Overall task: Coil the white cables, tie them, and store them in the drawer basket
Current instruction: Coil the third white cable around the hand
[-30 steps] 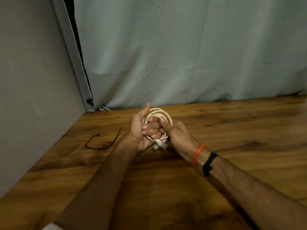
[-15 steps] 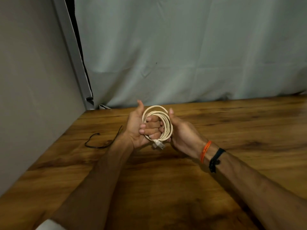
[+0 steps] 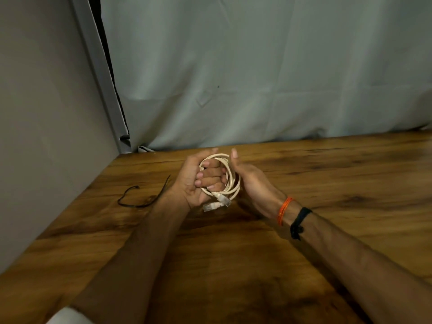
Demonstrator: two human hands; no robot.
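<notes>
A white cable (image 3: 231, 181) is wound into a small round coil and held upright above the wooden table (image 3: 327, 183). My left hand (image 3: 198, 178) grips it with the fingers curled through the loops. My right hand (image 3: 252, 183) cups the coil's right side, palm against it and thumb pointing up. Two clear plug ends (image 3: 217, 202) hang from the bottom of the coil. A thin black tie (image 3: 142, 195) lies on the table to the left of my hands. No drawer basket is in view.
A grey wall panel (image 3: 46, 136) stands along the table's left edge. A pale curtain (image 3: 257, 78) hangs behind the table's far edge. Orange and black bands (image 3: 292, 213) circle my right wrist.
My right hand has opened from a closed grip over the coil to a flat cupping hold at its right side. The coil has turned so its loops and plug ends show more.
</notes>
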